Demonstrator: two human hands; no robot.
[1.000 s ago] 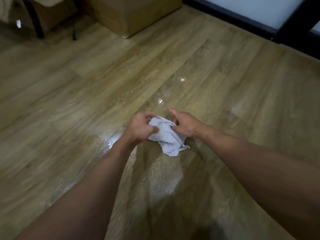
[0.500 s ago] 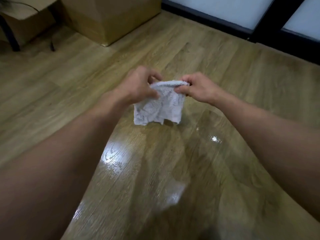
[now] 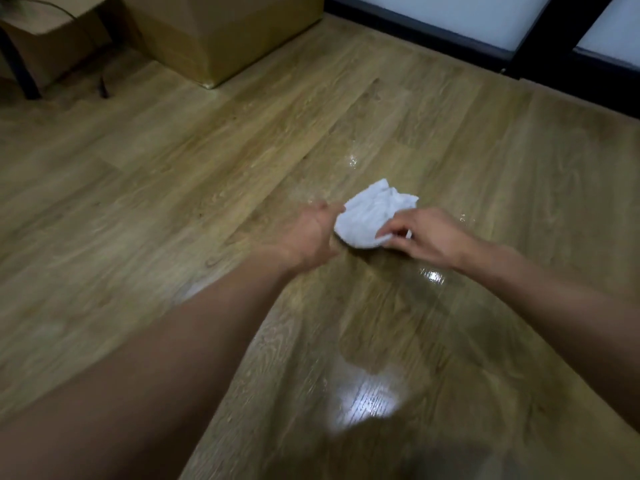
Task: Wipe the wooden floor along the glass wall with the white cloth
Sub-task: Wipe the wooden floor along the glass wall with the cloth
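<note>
On the head camera, the cloth [image 3: 375, 216] lies bunched on the glistening floor [image 3: 173, 188], well short of the glass wall [image 3: 450, 15]. My right hand [image 3: 427, 237] pinches its near corner. My left hand [image 3: 311, 233] is loosely open at its edge. I'd best flatten it, press evenly, and sweep in overlapping strokes.

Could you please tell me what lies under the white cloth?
The wooden floor, with glossy patches nearby. The boards directly beneath the white cloth are covered, so unseen.
</note>
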